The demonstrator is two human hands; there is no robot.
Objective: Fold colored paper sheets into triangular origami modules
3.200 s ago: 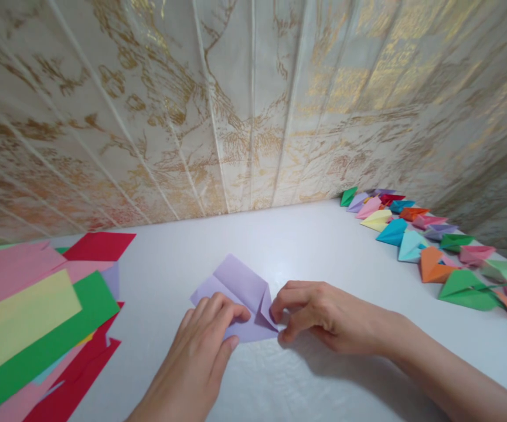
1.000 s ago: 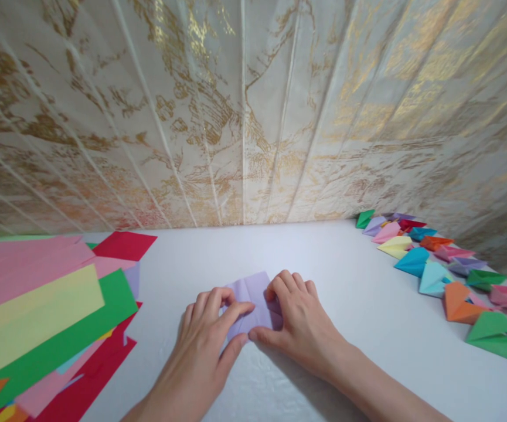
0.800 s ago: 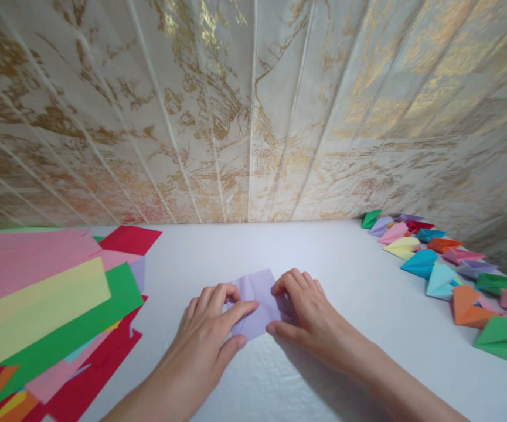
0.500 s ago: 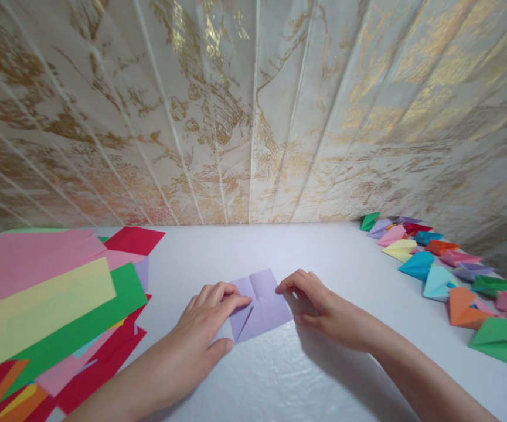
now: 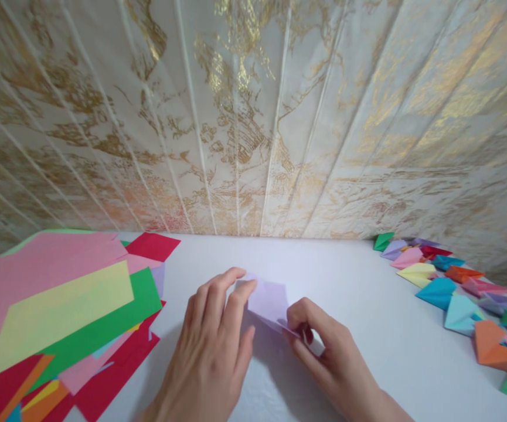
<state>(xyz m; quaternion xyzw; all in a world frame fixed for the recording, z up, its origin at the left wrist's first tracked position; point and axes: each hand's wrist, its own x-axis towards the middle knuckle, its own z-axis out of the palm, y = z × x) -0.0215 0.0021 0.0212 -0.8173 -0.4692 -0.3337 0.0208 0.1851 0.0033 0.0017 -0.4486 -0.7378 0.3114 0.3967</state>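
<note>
A small sheet of lilac paper (image 5: 269, 300) is in the middle of the white table, its near side lifted and partly folded over. My right hand (image 5: 330, 354) pinches the paper's near right corner between thumb and curled forefinger. My left hand (image 5: 211, 340) lies along the left side, fingers stretched out and apart, with fingertips touching the paper's upper left edge. Part of the paper's left side is hidden behind these fingers.
Loose coloured sheets, among them a pale yellow sheet (image 5: 66, 313) and a green sheet (image 5: 145, 293), overlap at the left. Rows of folded paper shapes, such as an orange one (image 5: 493, 346), stand at the right. A gold-patterned curtain (image 5: 253, 129) hangs behind the white table (image 5: 323, 264).
The lilac paper has gone from lying flat to having its near side raised. My right hand has closed on its near right corner, and my left fingers have shifted to its upper left edge.
</note>
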